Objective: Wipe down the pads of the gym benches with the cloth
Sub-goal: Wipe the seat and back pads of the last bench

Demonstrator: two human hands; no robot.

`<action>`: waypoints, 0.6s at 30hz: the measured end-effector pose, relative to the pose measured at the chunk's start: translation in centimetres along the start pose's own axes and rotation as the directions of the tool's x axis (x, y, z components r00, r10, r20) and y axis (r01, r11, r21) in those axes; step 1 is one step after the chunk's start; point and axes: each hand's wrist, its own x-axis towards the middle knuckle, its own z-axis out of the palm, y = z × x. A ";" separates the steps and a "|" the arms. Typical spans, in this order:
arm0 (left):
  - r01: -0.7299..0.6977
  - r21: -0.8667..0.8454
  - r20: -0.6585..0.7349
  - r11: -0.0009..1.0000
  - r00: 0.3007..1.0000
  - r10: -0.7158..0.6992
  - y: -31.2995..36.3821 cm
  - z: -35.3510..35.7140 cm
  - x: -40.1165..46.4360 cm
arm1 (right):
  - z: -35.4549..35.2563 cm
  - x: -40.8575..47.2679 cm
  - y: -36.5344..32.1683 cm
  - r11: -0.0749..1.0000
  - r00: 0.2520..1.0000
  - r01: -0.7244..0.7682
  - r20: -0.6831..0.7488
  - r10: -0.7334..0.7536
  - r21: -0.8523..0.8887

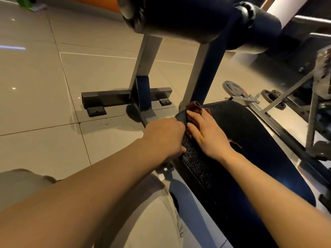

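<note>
— Two hands at the near-left corner of the bench pad [250,140]; why both?

— I'd say one steadies. The left hand [166,136] has its fingers curled over the pad's left edge, gripping it. The right hand [207,135] lies flat, fingers straight and together, pressing the brown cloth [194,107] onto the pad's far-left end.

— What's in the way farther on?

— Just beyond, the upright post [206,72] rises from the pad's tip, with the roller pads [179,17] overhead. Far right, weight plates [234,89] lie on the floor [53,77].
</note>
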 end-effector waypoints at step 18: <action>0.152 -0.647 -0.096 0.747 0.956 -0.278 2.5 4.6 -5.0 | -1.8 -12.9 1.2 0.993 0.988 0.089 0.123 -0.098 0.076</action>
